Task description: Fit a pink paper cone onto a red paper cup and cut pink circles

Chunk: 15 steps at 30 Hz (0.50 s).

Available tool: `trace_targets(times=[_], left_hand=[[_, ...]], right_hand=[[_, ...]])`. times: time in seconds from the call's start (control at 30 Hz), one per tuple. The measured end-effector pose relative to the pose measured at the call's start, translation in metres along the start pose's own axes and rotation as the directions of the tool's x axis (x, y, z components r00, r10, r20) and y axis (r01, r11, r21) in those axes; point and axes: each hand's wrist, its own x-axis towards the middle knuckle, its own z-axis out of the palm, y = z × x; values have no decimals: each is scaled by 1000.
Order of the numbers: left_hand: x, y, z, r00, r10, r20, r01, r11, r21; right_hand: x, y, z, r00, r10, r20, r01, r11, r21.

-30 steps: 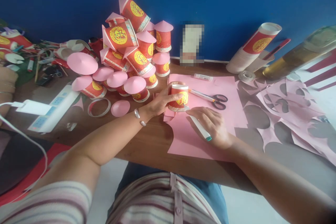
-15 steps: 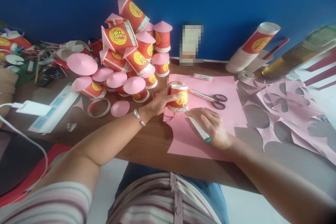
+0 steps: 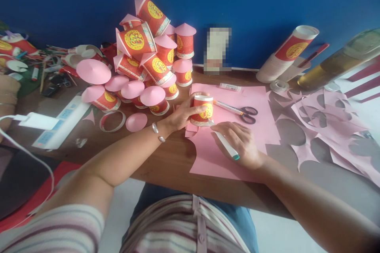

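Observation:
A red paper cup (image 3: 203,115) with a yellow emblem and white rims stands in the grip of my left hand (image 3: 185,111), which wraps it from the left side. Close by on the right, my right hand (image 3: 239,142) is closed around a white marker pen (image 3: 227,146) with a green end. The marker's tip points at the lower right edge of the cup; whether it touches cannot be told. Beneath both hands lie pink paper sheets (image 3: 219,166). Black-handled scissors (image 3: 247,114) and a glue stick (image 3: 230,87) rest on the paper.
To the left, several red cups with pink cone tops (image 3: 157,65) are piled up. A tape roll (image 3: 112,121) and power strip (image 3: 59,122) lie nearer. Pink paper scraps (image 3: 326,122), stacked cups (image 3: 287,53) and a bottle (image 3: 335,61) are on the right. A blue wall (image 3: 252,4) stands behind.
Almost nothing differs. The view has shifted very slightly; both hands keep hold of the cup and the marker in about the same place.

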Motion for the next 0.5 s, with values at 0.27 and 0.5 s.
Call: trace_targets(times=[0.27,0.5], left_hand=[[-1,-7,-3,1000,-23,5,23,998,-56],[-1,-8,-5,1000,-30,-3,30,996,-83]], right_hand=[[3,-2,-1,1000,-9,14,9,1000,20],[2,-4,0,999,-51,-19,52,997,50]])
